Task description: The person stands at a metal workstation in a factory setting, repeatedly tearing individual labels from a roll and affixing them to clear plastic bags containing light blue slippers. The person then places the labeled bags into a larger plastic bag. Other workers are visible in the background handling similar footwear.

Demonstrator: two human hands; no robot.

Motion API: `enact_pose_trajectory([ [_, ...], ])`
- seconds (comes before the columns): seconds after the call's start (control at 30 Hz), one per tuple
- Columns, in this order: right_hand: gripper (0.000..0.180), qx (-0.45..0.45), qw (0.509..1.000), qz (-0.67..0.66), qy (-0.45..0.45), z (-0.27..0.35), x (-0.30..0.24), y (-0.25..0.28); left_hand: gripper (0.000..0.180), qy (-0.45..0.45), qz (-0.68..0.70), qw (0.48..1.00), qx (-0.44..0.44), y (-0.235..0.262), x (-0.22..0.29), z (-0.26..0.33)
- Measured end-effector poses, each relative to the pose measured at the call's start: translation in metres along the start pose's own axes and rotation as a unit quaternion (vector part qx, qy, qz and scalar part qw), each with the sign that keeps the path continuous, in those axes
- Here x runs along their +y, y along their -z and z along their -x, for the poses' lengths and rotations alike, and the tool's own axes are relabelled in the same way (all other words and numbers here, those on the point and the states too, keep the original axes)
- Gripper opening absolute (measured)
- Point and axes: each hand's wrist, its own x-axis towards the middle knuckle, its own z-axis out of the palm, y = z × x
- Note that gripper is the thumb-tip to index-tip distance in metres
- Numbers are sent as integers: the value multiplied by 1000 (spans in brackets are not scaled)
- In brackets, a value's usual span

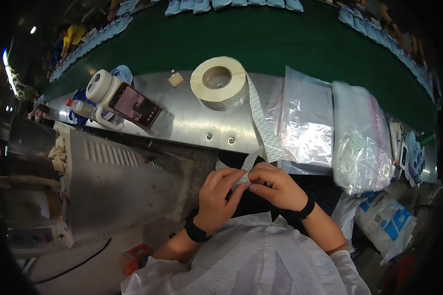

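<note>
A thick roll of cream label tape lies flat on the metal ledge, and its printed strip runs down over the ledge's edge to my hands. My left hand pinches the strip's end between thumb and fingers. Close beside it, my right hand has its thumb and fingers pressed together at the same end of the strip. Both hands are in front of my body, just below the ledge. What lies between the right fingertips is partly hidden.
Clear plastic bags and a second bag stack lie right of the strip. A phone leans on a white jug at left. Beyond the metal ledge, light-blue shoes line a green belt. A metal machine stands left.
</note>
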Motion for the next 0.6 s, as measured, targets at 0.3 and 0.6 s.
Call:
enact_pose_trajectory([
  [0.3, 11, 39, 984, 152, 85, -5, -5, -9, 20, 139, 133, 979, -70, 7, -10, 0],
  [0.6, 14, 71, 988, 123, 53, 11, 4, 6, 54, 382, 585, 709, -96, 29, -31, 9],
])
